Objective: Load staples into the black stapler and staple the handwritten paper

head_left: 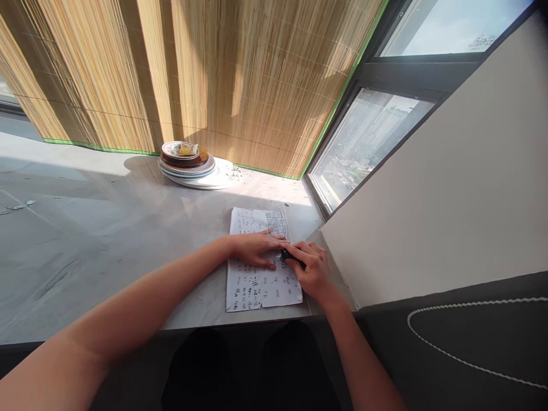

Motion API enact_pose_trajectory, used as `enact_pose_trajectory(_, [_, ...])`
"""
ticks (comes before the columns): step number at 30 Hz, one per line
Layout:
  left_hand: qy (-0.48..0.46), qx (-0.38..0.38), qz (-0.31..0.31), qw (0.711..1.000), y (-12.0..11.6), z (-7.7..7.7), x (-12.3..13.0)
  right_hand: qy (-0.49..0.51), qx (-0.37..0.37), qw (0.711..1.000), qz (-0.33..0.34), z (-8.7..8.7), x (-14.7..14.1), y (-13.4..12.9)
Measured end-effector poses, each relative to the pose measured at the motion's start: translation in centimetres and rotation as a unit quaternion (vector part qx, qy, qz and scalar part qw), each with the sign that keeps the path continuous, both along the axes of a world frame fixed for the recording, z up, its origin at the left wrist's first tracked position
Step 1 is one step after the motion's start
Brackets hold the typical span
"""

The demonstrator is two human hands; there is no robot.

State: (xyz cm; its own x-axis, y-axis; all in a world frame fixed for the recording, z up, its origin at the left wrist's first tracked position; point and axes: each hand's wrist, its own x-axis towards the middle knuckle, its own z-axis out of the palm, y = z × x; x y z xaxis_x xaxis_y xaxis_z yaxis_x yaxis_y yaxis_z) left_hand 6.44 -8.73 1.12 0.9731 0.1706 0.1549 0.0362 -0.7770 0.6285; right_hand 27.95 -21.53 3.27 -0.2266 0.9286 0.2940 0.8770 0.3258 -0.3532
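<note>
A sheet of white paper (244, 285), creased and covered in handwriting, lies on the grey marble-patterned ledge. My left hand (257, 249) rests flat on its middle, fingers spread and pointing right. My right hand (312, 268) is closed around a small black hand-held tool (286, 254), whose front end meets the paper beside my left fingertips. Most of that tool is hidden in my grip, so its exact kind does not show. A dense block of dark printed pattern (276, 221) covers the upper right of the sheet, and a smaller patch shows near the tool.
Stacked plates (188, 171) stand at the back of the ledge, with a small yellow packet (188, 149) on top. Behind them hangs a bamboo blind (257, 85). A white wall (428, 200) and window (363, 137) bound the right side. A white beaded cord (462, 361) hangs at lower right.
</note>
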Motion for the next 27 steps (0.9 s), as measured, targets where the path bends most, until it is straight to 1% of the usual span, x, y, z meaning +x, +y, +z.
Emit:
enact_pose_trajectory(7, [-0.013,-0.005,0.002,1.0,0.0,-0.3,0.0,-0.003,0.01,1.0,-0.011,-0.4,-0.3,0.0])
enact_pose_trajectory(11, [-0.01,-0.006,0.003,1.0,0.1,-0.4,-0.1,-0.026,0.012,0.999,-0.019,-0.5,-0.3,0.1])
enact_pose_trajectory(17, [-0.011,-0.017,0.048,0.999,0.2,-0.5,-0.2,-0.072,0.022,0.997,-0.003,-0.7,-0.8,0.0])
enact_pose_trajectory(21, [-0.001,-0.008,0.049,0.999,0.2,-0.3,-0.2,-0.09,0.028,0.996,-0.002,-0.4,-1.3,-0.2])
enact_pose_trajectory(24, [0.002,-0.012,0.053,0.998,0.3,-0.1,-0.3,-0.062,0.018,0.998,0.015,-0.1,-0.3,-0.3])
enact_pose_trajectory(27, [-0.003,-0.03,0.058,0.998,0.4,-0.2,-0.5,-0.014,0.0,0.999,0.04,-0.2,2.0,-0.5])
